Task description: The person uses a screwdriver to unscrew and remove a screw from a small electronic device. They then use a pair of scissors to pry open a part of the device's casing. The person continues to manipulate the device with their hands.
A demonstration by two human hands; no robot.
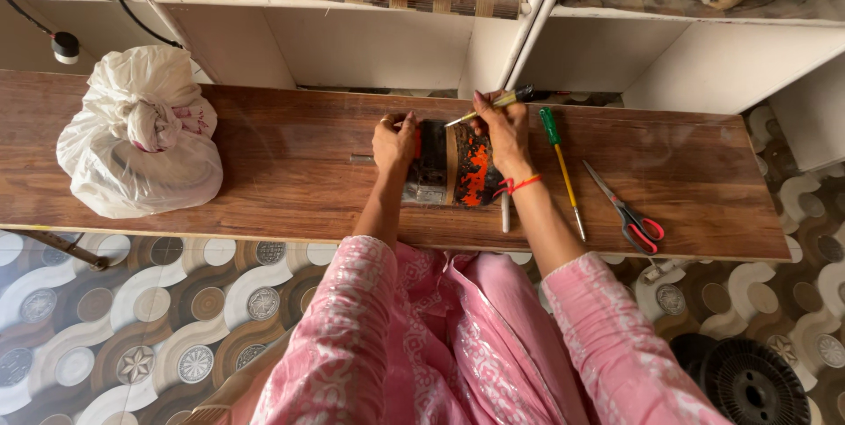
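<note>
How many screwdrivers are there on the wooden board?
2, maybe more hidden. The green-handled screwdriver lies on the wooden board between the right hand and the red-handled scissors. The yellow-handled screwdriver is in that hand, over the dark part.

Both forearms reach forward from pink patterned sleeves, the left hand (393, 145) pressed down with fingers curled and a ring showing, the right hand (504, 130) pinching its fingers shut, a red thread at its wrist.
</note>
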